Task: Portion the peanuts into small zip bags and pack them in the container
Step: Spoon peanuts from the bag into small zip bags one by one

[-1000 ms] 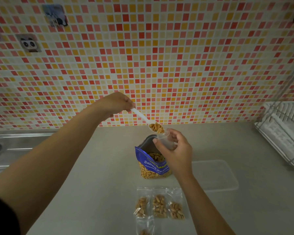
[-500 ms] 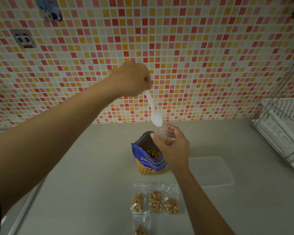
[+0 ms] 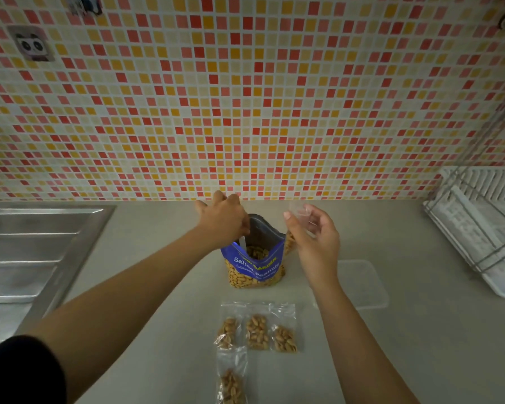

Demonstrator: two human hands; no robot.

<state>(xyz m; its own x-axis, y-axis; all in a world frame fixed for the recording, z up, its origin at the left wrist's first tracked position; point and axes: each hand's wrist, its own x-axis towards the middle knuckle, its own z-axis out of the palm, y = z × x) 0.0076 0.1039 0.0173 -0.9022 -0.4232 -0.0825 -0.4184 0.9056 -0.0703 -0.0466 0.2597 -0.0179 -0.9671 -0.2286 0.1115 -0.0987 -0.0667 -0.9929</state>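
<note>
Small red, orange and cream tiles cover the wall [image 3: 274, 97] behind a pale grey worktop [image 3: 158, 330], seen from the head camera; a blue peanut bag [image 3: 254, 265] stands upright on the worktop just in front of the wall, its mouth wide open and peanuts [image 3: 257, 252] showing inside and through its clear lower window.

From the left of the peanut bag the left hand [image 3: 222, 220] reaches over the bag's open mouth, fingers curled and pinching the handle of a white spoon [image 3: 242, 242]; the spoon points down into the bag, and its bowl is hidden among the nuts.

Just right of the peanut bag the right hand [image 3: 315, 243] is raised, thumb and fingers pinching a small zip bag [image 3: 299, 211]; this bag hangs beside the peanut bag's right edge with a few nuts at its bottom and its top open.

Further right of the peanut bag a clear shallow container [image 3: 362, 284] lies flat on the worktop; whether a lid is on it I cannot tell.

In front of the peanut bag, nearer the camera, three filled bags [image 3: 257, 330] lie side by side in a row; a fourth bag [image 3: 232, 377] lies nearer still, below the row's left end.

Well left of the peanut bag sits a steel sink [image 3: 27, 258]; well right of it a white dish rack [image 3: 478, 228].
</note>
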